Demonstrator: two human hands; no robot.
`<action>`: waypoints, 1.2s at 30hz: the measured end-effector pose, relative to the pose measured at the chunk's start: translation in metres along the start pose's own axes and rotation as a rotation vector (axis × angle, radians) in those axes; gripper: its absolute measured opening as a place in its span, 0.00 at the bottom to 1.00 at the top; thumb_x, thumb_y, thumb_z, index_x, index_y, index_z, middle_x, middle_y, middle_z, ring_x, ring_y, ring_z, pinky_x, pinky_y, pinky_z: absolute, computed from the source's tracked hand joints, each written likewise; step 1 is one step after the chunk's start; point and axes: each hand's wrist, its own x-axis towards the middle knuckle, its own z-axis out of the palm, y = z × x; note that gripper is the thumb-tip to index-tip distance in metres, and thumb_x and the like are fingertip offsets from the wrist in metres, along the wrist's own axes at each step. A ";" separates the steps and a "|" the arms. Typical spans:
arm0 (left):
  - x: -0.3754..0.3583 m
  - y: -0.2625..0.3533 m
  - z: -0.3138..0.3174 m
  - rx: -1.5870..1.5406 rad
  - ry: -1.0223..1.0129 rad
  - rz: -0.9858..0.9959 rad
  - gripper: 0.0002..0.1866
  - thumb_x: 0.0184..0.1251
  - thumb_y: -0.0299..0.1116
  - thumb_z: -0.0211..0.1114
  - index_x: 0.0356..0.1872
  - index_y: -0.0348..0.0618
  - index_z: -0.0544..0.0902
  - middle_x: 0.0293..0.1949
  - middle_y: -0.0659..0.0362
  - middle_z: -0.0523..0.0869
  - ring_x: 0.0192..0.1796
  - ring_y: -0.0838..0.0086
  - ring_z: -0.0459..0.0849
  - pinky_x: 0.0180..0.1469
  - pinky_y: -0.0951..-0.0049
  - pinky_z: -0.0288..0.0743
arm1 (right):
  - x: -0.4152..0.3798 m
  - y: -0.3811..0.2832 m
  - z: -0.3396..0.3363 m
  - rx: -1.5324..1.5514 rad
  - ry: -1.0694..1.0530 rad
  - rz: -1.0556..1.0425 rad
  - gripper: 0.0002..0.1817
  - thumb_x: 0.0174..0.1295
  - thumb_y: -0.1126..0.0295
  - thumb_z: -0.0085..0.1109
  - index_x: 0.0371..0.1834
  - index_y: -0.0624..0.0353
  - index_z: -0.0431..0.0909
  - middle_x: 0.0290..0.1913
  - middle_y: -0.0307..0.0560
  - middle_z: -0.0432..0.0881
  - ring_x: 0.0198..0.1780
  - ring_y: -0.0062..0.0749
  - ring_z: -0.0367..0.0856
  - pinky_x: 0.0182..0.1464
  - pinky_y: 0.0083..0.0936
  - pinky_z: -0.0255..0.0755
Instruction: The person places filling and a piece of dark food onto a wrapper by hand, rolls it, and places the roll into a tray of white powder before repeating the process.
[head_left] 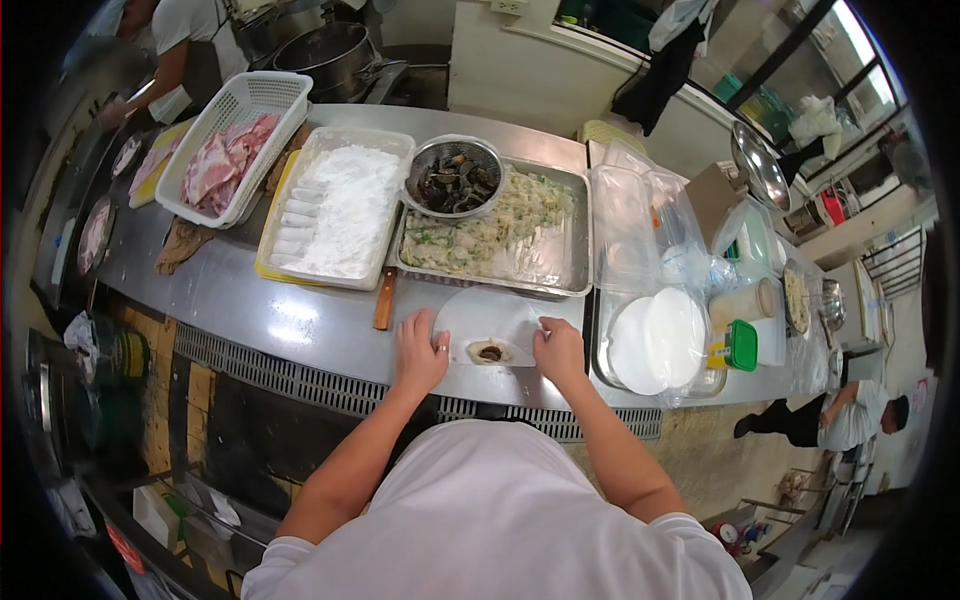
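Observation:
A round, translucent rice paper wrapper (487, 312) lies on the steel counter in front of me, its near edge folded in a straight line. On its near part sits a small mound of pale filling (491, 351) with a dark piece on it. My left hand (420, 350) pinches the wrapper's left edge, and my right hand (558, 350) pinches the right edge. Just beyond stands a metal tray (585, 235) of green-flecked filling. A perforated metal bowl (412, 190) of dark mushroom-like pieces rests over its left corner.
A white tray (402, 150) holds white powder and several pale rolls. A wooden knife handle (384, 300) lies left of the wrapper. Round wrappers (660, 340) are stacked at right, beside a green-lidded tub (735, 346). A white basket (235, 92) contains raw meat. Other people stand far left and right.

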 end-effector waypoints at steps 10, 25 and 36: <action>0.032 0.020 -0.004 0.085 -0.312 -0.283 0.11 0.69 0.35 0.79 0.43 0.38 0.90 0.44 0.47 0.94 0.52 0.46 0.90 0.58 0.49 0.82 | -0.005 0.014 0.020 0.241 -0.089 0.399 0.16 0.64 0.61 0.76 0.44 0.65 0.90 0.40 0.55 0.94 0.38 0.45 0.93 0.44 0.39 0.86; -0.021 0.041 -0.026 -0.089 -0.345 -0.404 0.11 0.71 0.36 0.79 0.39 0.38 0.91 0.34 0.49 0.94 0.37 0.53 0.93 0.45 0.55 0.85 | -0.054 -0.014 0.017 0.327 -0.155 0.458 0.15 0.65 0.64 0.76 0.41 0.68 0.89 0.31 0.47 0.91 0.33 0.29 0.88 0.36 0.32 0.81; -0.023 0.051 0.000 0.027 -0.320 0.494 0.09 0.58 0.28 0.75 0.40 0.44 0.86 0.58 0.51 0.88 0.64 0.51 0.84 0.65 0.51 0.78 | -0.081 -0.046 0.026 0.249 -0.023 0.093 0.09 0.67 0.71 0.73 0.43 0.66 0.87 0.44 0.57 0.92 0.41 0.45 0.92 0.46 0.37 0.85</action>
